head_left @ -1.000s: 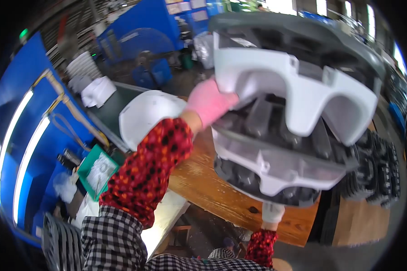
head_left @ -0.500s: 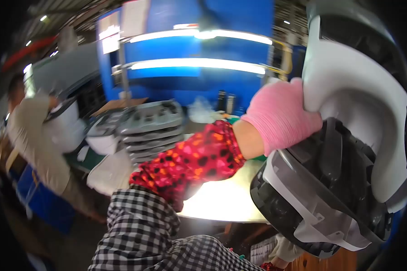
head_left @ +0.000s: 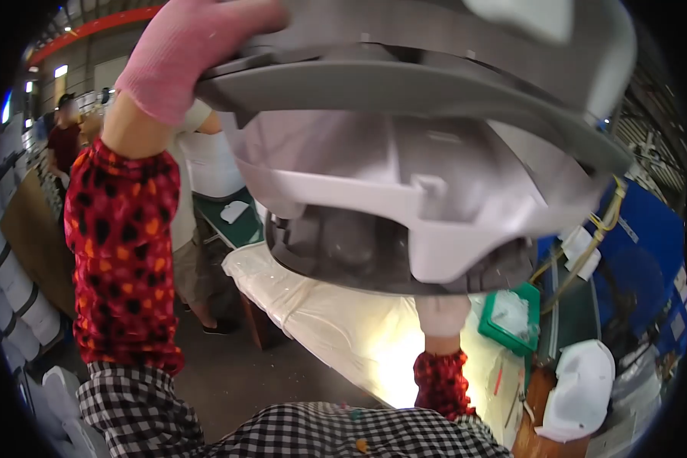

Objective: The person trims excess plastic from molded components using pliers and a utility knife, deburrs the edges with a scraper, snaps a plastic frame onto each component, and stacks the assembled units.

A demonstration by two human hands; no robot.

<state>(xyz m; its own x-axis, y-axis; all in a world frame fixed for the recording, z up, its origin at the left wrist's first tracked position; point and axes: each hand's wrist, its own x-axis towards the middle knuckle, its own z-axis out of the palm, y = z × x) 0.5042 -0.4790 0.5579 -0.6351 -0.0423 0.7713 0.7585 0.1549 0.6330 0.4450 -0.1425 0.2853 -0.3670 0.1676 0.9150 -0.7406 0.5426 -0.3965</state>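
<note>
Stack of molded shells (head_left: pixel 435 160) has gone from the right side of the view to upper centre since the last frame; camera has swung too. It's held up in the air, above and in front of the tabletop (head_left: pixel 313 305). Grey shell on top, cut off by the upper frame edge and blurred. Grey rim below it, then a pale shell with a cutout, dark grey tray-like part at the bottom. Exact part count: can't tell.

Left hand (head_left: pixel 187 57), pink glove, is at the upper left end of the stack, pinching the edge of the upper grey shell. Top of the hand runs out of frame, fingertips smeared.

Right hand (head_left: pixel 443 314), pale glove, is up against the underside. Fingers hidden behind the bottom part, so can't tell if spread or closed.

Tabletop has a pale wrinkled cover, glare washes out the middle. Green bin (head_left: pixel 504 342) sits right of the right hand, clear plastic-looking stuff inside, not readable. Loose white shell (head_left: pixel 584 389) lies lower right by a wooden surface (head_left: pixel 534 393). One person (head_left: pixel 191 229) stands behind the left forearm, mostly blocked; another person (head_left: pixel 65 141) farther back, far left.
</note>
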